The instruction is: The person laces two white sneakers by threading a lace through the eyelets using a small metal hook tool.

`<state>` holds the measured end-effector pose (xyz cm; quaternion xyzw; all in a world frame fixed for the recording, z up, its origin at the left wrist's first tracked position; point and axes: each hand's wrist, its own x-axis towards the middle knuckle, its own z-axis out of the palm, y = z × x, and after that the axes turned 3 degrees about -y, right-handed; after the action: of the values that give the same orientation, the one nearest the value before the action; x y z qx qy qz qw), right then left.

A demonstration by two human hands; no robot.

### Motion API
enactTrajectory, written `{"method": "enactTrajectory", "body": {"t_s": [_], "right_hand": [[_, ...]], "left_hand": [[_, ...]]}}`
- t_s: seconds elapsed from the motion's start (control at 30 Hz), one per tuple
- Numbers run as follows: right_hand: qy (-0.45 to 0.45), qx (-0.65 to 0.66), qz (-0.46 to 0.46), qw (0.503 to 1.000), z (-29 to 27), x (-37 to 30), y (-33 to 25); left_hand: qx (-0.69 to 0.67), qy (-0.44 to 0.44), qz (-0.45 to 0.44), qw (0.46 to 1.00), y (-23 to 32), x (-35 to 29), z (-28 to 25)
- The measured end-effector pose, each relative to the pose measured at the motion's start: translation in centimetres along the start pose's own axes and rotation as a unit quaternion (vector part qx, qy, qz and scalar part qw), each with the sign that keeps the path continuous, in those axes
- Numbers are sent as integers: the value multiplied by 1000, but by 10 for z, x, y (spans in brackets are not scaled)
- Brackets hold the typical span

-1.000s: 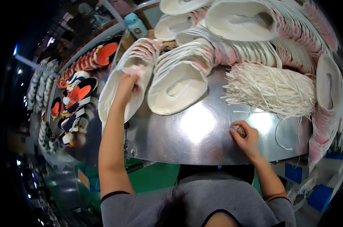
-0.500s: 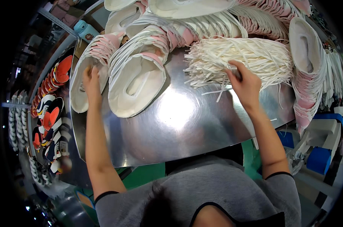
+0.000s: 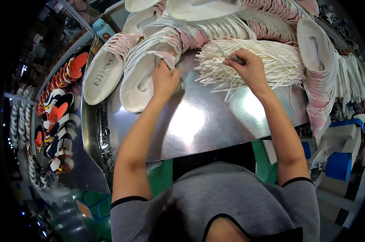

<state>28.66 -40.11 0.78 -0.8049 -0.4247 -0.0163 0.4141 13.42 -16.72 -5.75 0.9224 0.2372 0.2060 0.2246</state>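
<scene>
My left hand (image 3: 165, 80) is closed on the pink-lined heel edge of a white shoe upper (image 3: 134, 90), the front one of a nested row on the metal table. To its left lies another white upper (image 3: 104, 76) with lacing across its opening. My right hand (image 3: 250, 68) is closed around a small thin metal tool (image 3: 239, 60), mostly hidden by the fingers; its exact kind cannot be made out. That hand is at the left part of a thick bundle of white laces (image 3: 275, 60), some loose ends hanging over the metal.
More nested uppers (image 3: 206, 10) line the back, and another stack (image 3: 315, 56) stands at the right. A blue bottle (image 3: 103, 29) is at the far left. Orange-lined shoes (image 3: 58, 113) fill a rack beside the table (image 3: 190, 121). Blue-and-white equipment (image 3: 338, 165) stands right.
My left hand has moved right from the laced upper to the front upper of the row and taken hold of its heel edge. My right hand has shifted slightly up and left over the laces.
</scene>
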Motion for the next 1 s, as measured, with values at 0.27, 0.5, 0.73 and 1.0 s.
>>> {"method": "enactTrajectory", "body": {"t_s": [0.27,0.5,0.73,1.0], "right_hand": [[-234,568,-29,789,-61,-41,-134],[-186,514,278,790,-28,-128,-69],[-158,437,204,862,54,-120,-67],[-163,473,239,832,107,-103,-63]], "left_hand": [[-739,41,-104,664,73,-116,-141],[-794,-26,-274,542,-37,-219,-79],[200,52,58,977,31,-205,-148],[-14,-413,-295,861,41,-106,-114]]}}
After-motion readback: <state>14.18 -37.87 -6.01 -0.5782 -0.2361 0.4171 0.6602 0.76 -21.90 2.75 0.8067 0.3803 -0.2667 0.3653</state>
